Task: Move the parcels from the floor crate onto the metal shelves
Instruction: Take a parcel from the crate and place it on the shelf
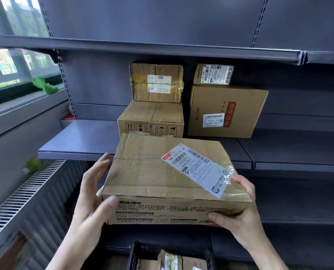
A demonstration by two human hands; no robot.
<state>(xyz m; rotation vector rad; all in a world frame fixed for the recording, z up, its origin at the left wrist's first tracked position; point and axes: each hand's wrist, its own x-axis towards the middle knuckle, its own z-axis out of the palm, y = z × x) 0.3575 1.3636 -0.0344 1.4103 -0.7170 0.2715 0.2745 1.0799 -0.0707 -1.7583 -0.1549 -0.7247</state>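
I hold a flat brown cardboard parcel (152,172) with a white shipping label in mid-air, its far edge at the front lip of the middle metal shelf (80,141). My left hand (90,193) lies flat against the parcel's left side, fingers straight, thumb on the front face. My right hand (242,213) grips the near right corner, fingers over the top edge and thumb on the front. Below, the black floor crate (135,256) holds more parcels (170,260).
Four boxes stand at the back of the middle shelf: a taped box (156,82) on a carton (150,119), and a small box (213,74) on a large one (226,112). The upper shelf (142,49) hangs overhead. A radiator (22,193) runs along the left.
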